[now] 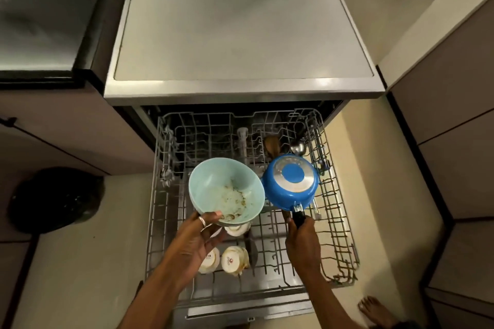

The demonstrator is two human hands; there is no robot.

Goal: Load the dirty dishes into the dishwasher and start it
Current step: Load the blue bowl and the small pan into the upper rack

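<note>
The dishwasher's wire rack (339, 224) is pulled out below me. My left hand (195, 240) grips the near rim of a pale green bowl (227, 187) with food residue, held over the rack's middle. My right hand (303, 243) holds the black handle of a small blue pan (291, 181), turned bottom up over the rack's right half. Two white cups (227, 259) lie near the rack's front, a third sits partly hidden under the bowl. A steel ladle (298, 147) and a wooden utensil (272, 145) rest at the rack's back right.
The dishwasher's flat top (240, 35) lies beyond the rack. A black rubbish bag (56, 200) sits on the floor at left. Cabinets (454, 115) stand at right and left. A bare foot (374, 310) is on the floor at bottom right.
</note>
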